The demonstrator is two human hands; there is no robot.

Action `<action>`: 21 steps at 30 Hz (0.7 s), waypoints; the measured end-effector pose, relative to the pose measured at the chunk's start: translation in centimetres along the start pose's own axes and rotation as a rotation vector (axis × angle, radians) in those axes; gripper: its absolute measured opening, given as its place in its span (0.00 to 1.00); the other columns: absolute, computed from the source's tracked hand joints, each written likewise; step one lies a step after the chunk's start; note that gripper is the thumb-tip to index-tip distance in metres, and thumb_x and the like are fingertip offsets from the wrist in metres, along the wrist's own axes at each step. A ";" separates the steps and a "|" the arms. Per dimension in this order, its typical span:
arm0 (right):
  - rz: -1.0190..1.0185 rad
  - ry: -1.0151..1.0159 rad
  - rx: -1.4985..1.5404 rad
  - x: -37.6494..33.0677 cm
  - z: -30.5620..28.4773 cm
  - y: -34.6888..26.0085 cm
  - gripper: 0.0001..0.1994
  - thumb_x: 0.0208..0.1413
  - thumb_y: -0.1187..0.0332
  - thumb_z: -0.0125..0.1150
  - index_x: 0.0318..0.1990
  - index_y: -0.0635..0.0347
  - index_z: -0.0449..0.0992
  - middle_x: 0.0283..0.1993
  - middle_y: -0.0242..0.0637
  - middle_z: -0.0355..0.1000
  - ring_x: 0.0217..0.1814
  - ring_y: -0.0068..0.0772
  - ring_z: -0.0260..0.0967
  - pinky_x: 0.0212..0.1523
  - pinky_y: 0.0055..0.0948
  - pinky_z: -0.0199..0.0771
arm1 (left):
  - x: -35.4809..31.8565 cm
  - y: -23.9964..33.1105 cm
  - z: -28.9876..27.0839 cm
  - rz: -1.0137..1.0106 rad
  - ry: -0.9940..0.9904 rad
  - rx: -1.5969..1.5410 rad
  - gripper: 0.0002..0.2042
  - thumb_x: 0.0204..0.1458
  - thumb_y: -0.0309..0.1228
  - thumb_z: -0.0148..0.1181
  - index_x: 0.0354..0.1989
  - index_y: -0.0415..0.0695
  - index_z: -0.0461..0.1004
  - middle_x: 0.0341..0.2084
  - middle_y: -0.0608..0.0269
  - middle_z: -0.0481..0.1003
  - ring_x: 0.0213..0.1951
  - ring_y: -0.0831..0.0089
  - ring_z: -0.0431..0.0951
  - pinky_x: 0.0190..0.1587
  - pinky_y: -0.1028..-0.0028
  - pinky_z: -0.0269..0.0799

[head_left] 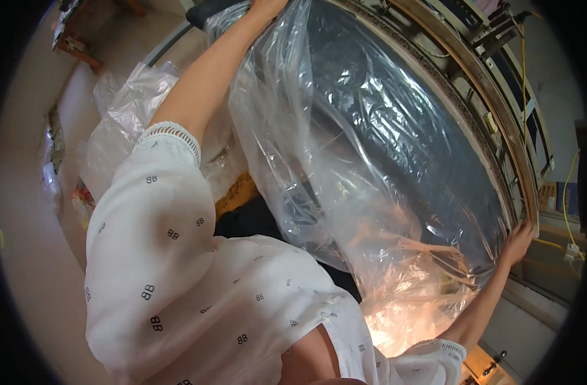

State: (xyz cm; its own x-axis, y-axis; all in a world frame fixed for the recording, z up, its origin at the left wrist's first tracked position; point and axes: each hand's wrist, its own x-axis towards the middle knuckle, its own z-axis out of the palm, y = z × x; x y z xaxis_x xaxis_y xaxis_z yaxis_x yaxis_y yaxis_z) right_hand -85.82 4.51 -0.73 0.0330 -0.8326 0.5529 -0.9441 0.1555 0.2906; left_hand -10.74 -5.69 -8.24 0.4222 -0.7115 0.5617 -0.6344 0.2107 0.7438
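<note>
A wide, clear plastic sheet (335, 167) hangs in loose, shiny folds over a dark panel (396, 122) in front of me. My left hand (269, 6) reaches to the sheet's far upper end; the picture's top edge cuts off its fingers. Far to the right, my right hand (516, 244) is closed at the sheet's right end, close against a curved-looking wooden rail (529, 205). The sheet stretches between my two outspread arms and droops toward my body. Its lower right part glows orange with light.
Beyond the sheet runs a long machine frame (460, 70) with rails and metal brackets. A yellow cable (524, 109) hangs along its right side. More crumpled clear plastic (130, 102) lies at the left, near a grey bar (168, 43). A wooden piece of furniture (78, 50) stands farther back.
</note>
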 end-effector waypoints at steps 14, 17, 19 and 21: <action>-0.346 -0.280 0.760 -15.6 -13.5 -39.2 0.16 0.33 0.80 0.54 0.35 0.58 0.66 0.35 0.44 0.62 0.38 0.47 0.62 0.34 0.43 0.62 | 0.9 -1.1 -0.1 -0.081 0.125 -0.041 0.10 0.41 0.34 0.59 0.26 0.39 0.75 0.20 0.59 0.74 0.25 0.73 0.72 0.32 0.73 0.67; -0.127 -0.254 0.533 -19.3 -11.4 -28.5 0.16 0.32 0.83 0.51 0.35 0.60 0.66 0.36 0.44 0.62 0.36 0.51 0.62 0.34 0.44 0.62 | 0.1 1.5 -0.7 -0.106 0.085 -0.113 0.08 0.43 0.31 0.59 0.27 0.39 0.76 0.20 0.68 0.73 0.24 0.79 0.70 0.30 0.76 0.66; 0.013 -0.158 0.346 -21.8 -12.6 -20.8 0.14 0.33 0.83 0.49 0.33 0.59 0.68 0.35 0.42 0.63 0.36 0.51 0.62 0.36 0.43 0.63 | 0.9 -0.9 -0.7 -0.097 0.069 -0.187 0.10 0.45 0.34 0.58 0.26 0.38 0.77 0.19 0.65 0.74 0.22 0.78 0.71 0.29 0.75 0.67; 0.230 -0.128 0.232 -25.9 -13.4 -13.3 0.12 0.35 0.82 0.51 0.31 0.58 0.68 0.35 0.40 0.65 0.39 0.47 0.63 0.39 0.41 0.64 | 3.6 -5.3 -0.7 -0.041 0.045 0.011 0.18 0.41 0.44 0.67 0.35 0.43 0.79 0.27 0.67 0.76 0.30 0.78 0.72 0.36 0.78 0.67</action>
State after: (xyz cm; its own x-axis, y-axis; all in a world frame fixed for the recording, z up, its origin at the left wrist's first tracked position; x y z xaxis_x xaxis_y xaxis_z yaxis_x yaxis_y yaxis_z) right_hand -69.74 31.17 -8.44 -0.2169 -0.8521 0.4762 -0.9719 0.2340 -0.0240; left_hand -5.39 -8.88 -9.84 0.4763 -0.6885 0.5470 -0.6231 0.1746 0.7624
